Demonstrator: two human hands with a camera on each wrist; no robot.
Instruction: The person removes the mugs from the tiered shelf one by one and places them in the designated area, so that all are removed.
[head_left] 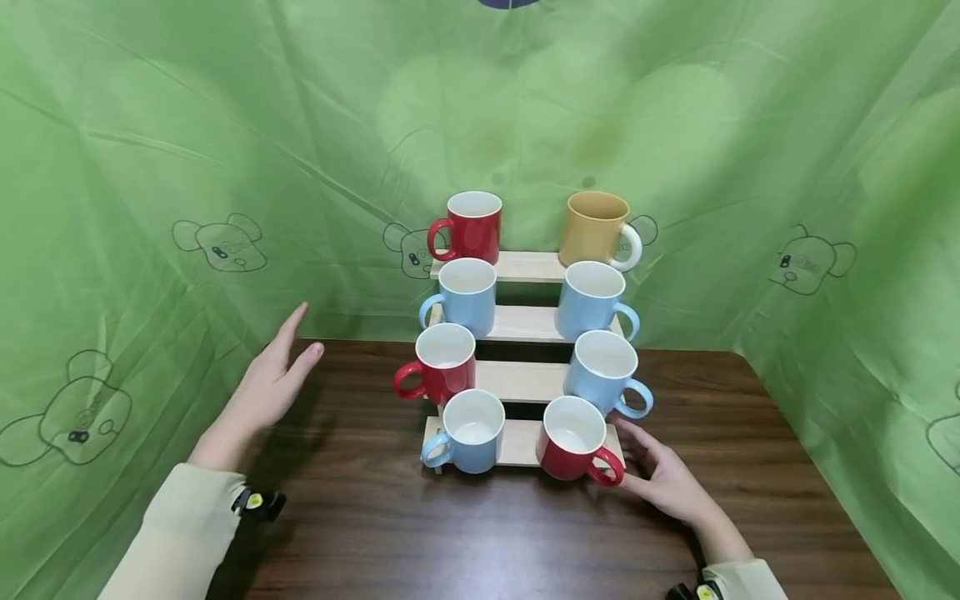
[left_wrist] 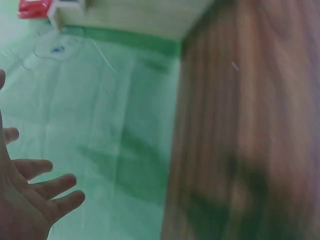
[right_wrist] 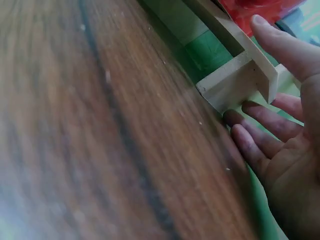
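Note:
A stepped pale wooden rack stands on the dark table with pairs of mugs on its tiers. On the bottom tier are a light blue mug at left and a red mug at right. My right hand is at the rack's lower right end, beside that red mug. In the right wrist view its loosely bent fingers lie by the rack's side board, thumb apart; whether they touch cannot be told. My left hand hovers left of the rack, fingers spread, holding nothing.
Above stand a red mug, more light blue mugs, another red mug and a mustard mug with a white handle. Green printed cloth hangs behind and along both sides of the wooden table.

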